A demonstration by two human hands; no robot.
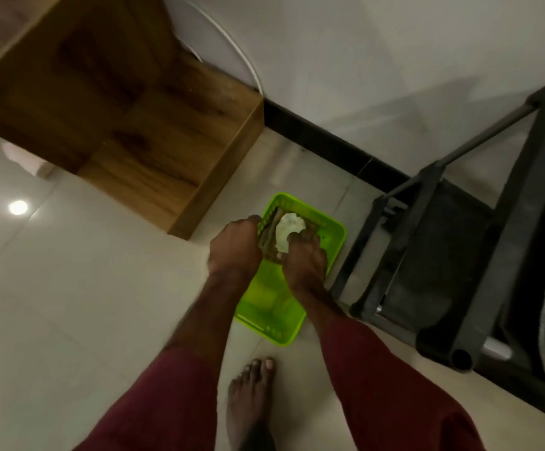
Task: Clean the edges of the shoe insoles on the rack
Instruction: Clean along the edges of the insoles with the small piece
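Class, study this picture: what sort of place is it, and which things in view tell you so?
Most likely a room or hallway in a home: a glossy tiled floor, a wooden cabinet and a black rack standing by the wall. The person's bare foot fits that too.

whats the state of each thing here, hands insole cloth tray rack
left hand, grips the insole's edge
right hand, holds the cloth on the insole
insole, held over the tray, partly hidden
cloth, crumpled, against the insole
tray, on the floor beside the rack
rack, standing by the wall
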